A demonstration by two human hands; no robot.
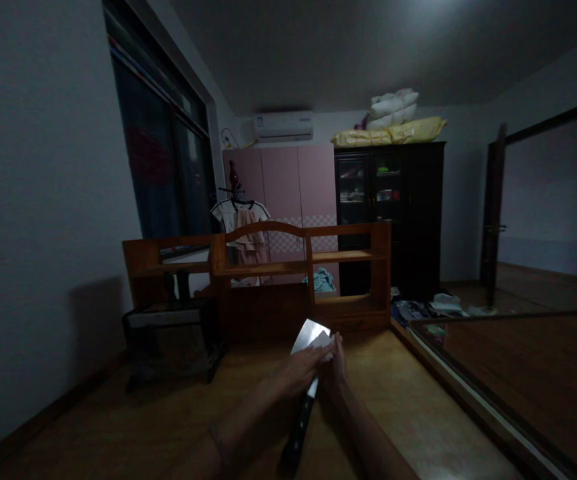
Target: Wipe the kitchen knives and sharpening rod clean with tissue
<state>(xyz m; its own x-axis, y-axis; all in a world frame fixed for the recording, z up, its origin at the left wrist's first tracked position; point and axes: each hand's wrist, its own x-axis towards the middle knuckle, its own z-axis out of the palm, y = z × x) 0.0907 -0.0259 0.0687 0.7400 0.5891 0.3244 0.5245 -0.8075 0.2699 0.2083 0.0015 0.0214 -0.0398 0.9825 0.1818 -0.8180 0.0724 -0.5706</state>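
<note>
A cleaver with a shiny broad blade [308, 331] and a black handle [296, 437] lies low in the middle of the view, blade pointing away from me. My left hand [298, 372] reaches over the blade, its fingers pressed against a small white piece [326, 341], perhaps tissue or cloth, on the steel. My right hand [337, 371] sits just right of it, fingers closed together against the blade's side. Both forearms come in from the bottom edge. The room is dim, so the fingertips are hard to make out.
A wooden surface [398, 400] spreads under the hands. Beyond it stand a low wooden shelf unit [348, 257], a dark stand [168, 320] at the left, a pink wardrobe [288, 187] and a black cabinet [398, 213]. A dark-framed panel [528, 373] lies at the right.
</note>
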